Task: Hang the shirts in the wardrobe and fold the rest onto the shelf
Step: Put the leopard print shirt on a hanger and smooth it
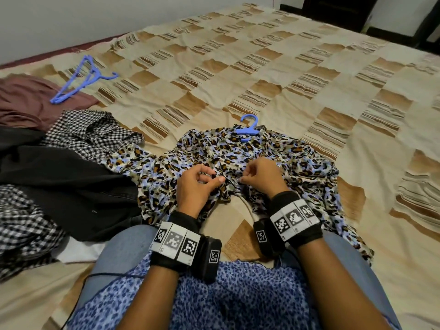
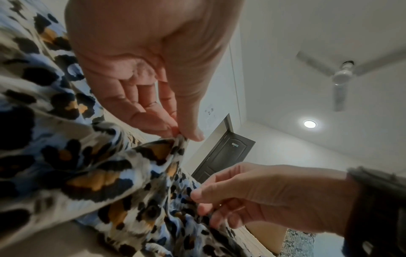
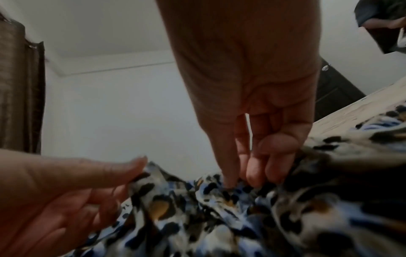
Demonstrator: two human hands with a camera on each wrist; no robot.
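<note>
A blue, tan and black leopard-print shirt (image 1: 281,158) is spread on the beige and brown checked bedspread (image 1: 262,75), directly under and around both hands. The shirt front edge is pinched by the left hand (image 1: 198,186) betw. thumb and forefinger; this is confirmed in the left wrist view (image 2: 140,73), w/ a fold of print fabric raised at the fingertips. The opposite edge of the fabric is pinched by the right hand (image 1: 262,177), thumb and fingers curled down into it, seen close in the right wrist view (image 3: 252,107). Hands are held near each other, almost touching, at shirt centre.

A blue plastic hanger (image 1: 248,128) is seen just beyond the hands, its hook sticking out at the shirt collar; the rest is hidden by cloth.

To the left of the left hand a black-and-white gingham garment (image 1: 95,134) and a black garment (image 1: 64,184) are piled, touching the shirt's sleeve. Further left and beyond, a maroon cloth (image 1: 26,101) is lying w/ a bunch of blue plastic hangers (image 1: 81,78) partly on it. Marker-tagged black wristbands (image 1: 176,241) are worn on both wrists.
</note>
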